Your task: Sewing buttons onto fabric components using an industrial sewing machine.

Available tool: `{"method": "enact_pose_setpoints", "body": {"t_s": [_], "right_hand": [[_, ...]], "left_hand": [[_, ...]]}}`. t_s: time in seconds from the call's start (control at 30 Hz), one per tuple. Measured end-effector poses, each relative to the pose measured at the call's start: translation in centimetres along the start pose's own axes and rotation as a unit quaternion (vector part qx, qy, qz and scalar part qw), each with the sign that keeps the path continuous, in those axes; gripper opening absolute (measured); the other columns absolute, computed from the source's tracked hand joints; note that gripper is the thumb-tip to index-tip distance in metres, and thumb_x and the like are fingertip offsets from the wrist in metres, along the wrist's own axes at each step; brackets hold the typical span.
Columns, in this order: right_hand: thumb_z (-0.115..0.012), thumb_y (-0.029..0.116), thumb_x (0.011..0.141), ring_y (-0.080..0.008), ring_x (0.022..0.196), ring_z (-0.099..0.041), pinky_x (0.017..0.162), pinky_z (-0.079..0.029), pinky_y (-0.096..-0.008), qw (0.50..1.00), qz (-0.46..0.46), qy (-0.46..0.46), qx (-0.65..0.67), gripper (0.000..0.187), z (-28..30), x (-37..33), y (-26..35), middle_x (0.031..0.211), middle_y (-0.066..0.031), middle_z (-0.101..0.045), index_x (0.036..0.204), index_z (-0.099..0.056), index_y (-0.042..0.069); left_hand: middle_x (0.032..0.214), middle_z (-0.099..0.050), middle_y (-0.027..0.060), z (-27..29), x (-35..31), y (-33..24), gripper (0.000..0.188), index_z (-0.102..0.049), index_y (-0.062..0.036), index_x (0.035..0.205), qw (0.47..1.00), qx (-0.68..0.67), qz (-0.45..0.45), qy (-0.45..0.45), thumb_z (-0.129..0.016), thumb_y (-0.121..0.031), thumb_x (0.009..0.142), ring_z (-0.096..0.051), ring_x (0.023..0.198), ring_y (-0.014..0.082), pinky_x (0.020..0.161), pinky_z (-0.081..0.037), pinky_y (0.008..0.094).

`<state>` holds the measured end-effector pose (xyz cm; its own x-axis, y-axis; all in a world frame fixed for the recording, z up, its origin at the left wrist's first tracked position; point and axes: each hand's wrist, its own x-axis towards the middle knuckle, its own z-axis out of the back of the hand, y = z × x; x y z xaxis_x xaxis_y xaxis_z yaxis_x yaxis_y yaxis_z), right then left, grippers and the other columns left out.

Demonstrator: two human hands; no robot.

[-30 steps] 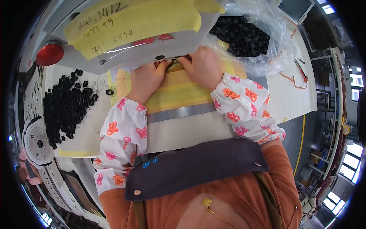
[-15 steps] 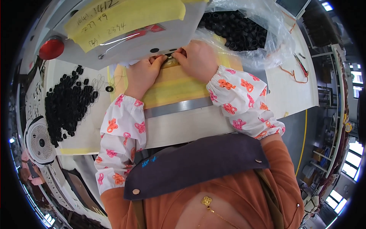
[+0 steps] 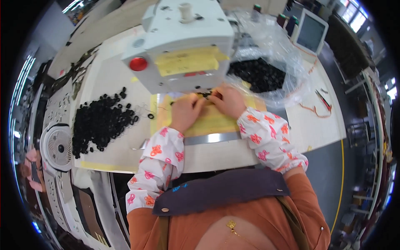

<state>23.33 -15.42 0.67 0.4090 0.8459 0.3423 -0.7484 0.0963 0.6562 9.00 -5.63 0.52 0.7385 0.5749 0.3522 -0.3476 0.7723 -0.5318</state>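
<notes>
Beneath the head of a white sewing machine (image 3: 189, 43), my two hands meet at the yellow-taped work plate (image 3: 208, 121). The fingers of my left hand (image 3: 186, 110) are pinched together at a small black loop (image 3: 204, 95). From the other side my right hand (image 3: 229, 102) pinches the same spot with thumb and forefinger. Fingers cover most of the loop, and the picture is a little blurred there. On the left lies a heap of black loops (image 3: 102, 121) with loose threads; one single black loop (image 3: 151, 116) sits between it and my left hand.
An open clear plastic bag (image 3: 298, 79) holding many black loops (image 3: 258, 75) stands right of the machine. Beyond it are thread cones (image 3: 291, 25) and a screen (image 3: 311, 32). Red-handled snips (image 3: 323, 101) lie at the right. A white fan (image 3: 58, 146) is at the left edge.
The view has tilted up, so more of the machine, the bag and the screen shows. Both hands stay together under the machine head, still pinching.
</notes>
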Motion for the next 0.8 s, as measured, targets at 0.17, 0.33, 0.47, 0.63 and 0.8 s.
{"method": "enact_pose_setpoints", "body": {"t_s": [0.17,0.33,0.47,0.63,0.8], "right_hand": [[-0.059,0.012,0.072,-0.0254,0.055,-0.057,0.052,-0.044,-0.0324,0.993,0.028,-0.114,0.005,0.011,2.8,0.3,-0.9,0.061,-0.0136,-0.057,0.072,-0.058,0.001],[-0.06,0.016,0.071,-0.0321,0.07,-0.055,0.06,-0.044,-0.0406,0.963,0.033,-0.097,-0.251,0.018,5.0,1.1,-6.0,0.081,-0.0132,-0.053,0.081,-0.05,0.004],[-0.06,0.015,0.07,-0.0331,0.073,-0.057,0.059,-0.046,-0.042,0.944,-0.007,-0.075,-0.322,0.023,4.4,2.7,-5.9,0.089,-0.0141,-0.053,0.089,-0.052,0.004],[-0.059,0.014,0.07,-0.0328,0.074,-0.058,0.059,-0.047,-0.0417,0.931,0.007,-0.073,-0.357,0.028,4.2,3.7,-7.0,0.094,-0.0154,-0.054,0.096,-0.054,0.004],[-0.057,0.009,0.07,-0.0314,0.084,-0.055,0.067,-0.046,-0.0404,0.922,0.042,-0.094,-0.374,0.033,4.0,3.5,-6.8,0.094,-0.0138,-0.055,0.102,-0.056,0.008]], "left_hand": [[0.056,-0.053,0.0147,3.2,-4.0,1.6,0.033,-0.053,-0.0034,0.059,0.995,0.019,-0.009,-0.095,-0.055,-0.028,0.08,-0.052,0.05,0.0315,0.046,-0.04,0.0384],[0.059,-0.057,0.0121,6.6,-6.2,6.1,0.026,-0.061,-0.0043,0.065,0.983,0.044,0.117,-0.133,-0.058,-0.027,0.076,-0.056,0.051,0.0294,0.048,-0.044,0.037],[0.071,-0.062,0.0068,6.2,-5.3,4.3,0.019,-0.063,-0.0044,0.07,0.973,-0.005,0.085,-0.213,-0.059,-0.022,0.073,-0.058,0.067,0.025,0.062,-0.045,0.0361],[0.087,-0.06,0.0072,1.2,-3.2,2.1,0.018,-0.06,-0.0041,0.085,0.982,0.101,-0.081,-0.137,-0.058,-0.018,0.073,-0.052,0.087,0.0258,0.08,-0.038,0.0364],[0.083,-0.058,0.0127,-1.8,-1.5,-0.6,0.023,-0.054,-0.0014,0.086,0.994,0.018,-0.052,-0.094,-0.058,-0.02,0.072,-0.052,0.083,0.0303,0.077,-0.038,0.0387]]}}
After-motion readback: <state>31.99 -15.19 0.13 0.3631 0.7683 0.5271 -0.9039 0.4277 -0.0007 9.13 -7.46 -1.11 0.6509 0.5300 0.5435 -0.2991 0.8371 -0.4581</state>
